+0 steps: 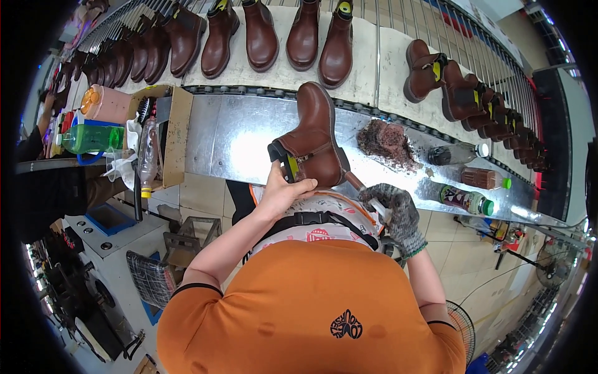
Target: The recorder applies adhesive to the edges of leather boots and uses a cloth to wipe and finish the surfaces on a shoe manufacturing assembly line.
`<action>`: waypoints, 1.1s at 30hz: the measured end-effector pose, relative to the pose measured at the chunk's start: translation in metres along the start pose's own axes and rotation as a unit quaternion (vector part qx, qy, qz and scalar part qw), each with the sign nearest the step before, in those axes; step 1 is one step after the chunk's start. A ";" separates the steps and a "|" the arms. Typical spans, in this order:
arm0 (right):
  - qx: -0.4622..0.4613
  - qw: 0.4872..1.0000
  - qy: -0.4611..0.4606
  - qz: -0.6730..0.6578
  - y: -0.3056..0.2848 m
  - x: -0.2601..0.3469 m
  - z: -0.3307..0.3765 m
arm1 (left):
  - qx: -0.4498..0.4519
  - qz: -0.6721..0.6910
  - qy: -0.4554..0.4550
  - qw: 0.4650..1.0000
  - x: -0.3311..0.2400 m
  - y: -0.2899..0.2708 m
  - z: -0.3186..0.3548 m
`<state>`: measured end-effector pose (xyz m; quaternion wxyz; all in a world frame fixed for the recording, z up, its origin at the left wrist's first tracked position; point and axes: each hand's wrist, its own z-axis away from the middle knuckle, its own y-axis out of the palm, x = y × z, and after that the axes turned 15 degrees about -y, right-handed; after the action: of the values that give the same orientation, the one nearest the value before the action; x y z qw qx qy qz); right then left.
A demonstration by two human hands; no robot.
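Head view: bare left hand (288,194) has the brown boot (314,137) by its shaft, thumb across the leather, with the toe pointing away from the wearer. The boot is over the near part of the metal bench (227,134) — can't tell if it's touching the metal. Gloved right hand (400,215) is wrapped around a pale-handled tool (377,204), brown end right by the heel; can't tell if they touch. Now the containers: on the left there's an open cardboard box (179,140) with a black-bristled brush (145,110) and other bits in it. By it, a pink tub (111,107) with something orange at its top, a see-through green bottle (93,138) and a clear bottle (149,146) with its yellow cap facing down. No idea what's in those two. Over on the right, a dark bottle (453,154) with a white cap, a brown-filled bottle (481,178) and a labelled bottle (464,199), both green-capped — label hides most of that last one's contents. Crumbly brown clump (387,142) sits loose between boot and bottles.
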<state>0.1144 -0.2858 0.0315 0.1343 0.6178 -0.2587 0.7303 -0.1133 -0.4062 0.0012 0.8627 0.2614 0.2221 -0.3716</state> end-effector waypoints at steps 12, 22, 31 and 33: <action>-0.099 0.991 -0.039 0.080 0.021 0.019 0.021 | 0.007 0.115 -0.028 0.993 -0.022 0.010 0.004; -0.226 0.926 0.013 -0.303 0.002 -0.006 0.037 | 0.029 0.150 0.001 0.988 -0.037 -0.003 0.006; -0.326 0.933 -0.014 -0.152 0.010 -0.116 0.016 | 0.117 -0.095 0.120 0.981 -0.112 0.037 -0.036; -0.310 0.901 0.099 -0.286 0.016 -0.109 0.006 | 0.123 -0.119 0.114 0.979 -0.141 0.064 -0.069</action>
<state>0.1328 -0.2891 -0.0778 0.5471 0.5167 -0.2699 0.6007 -0.1653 -0.2523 0.0483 0.7425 0.3782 0.3010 -0.4638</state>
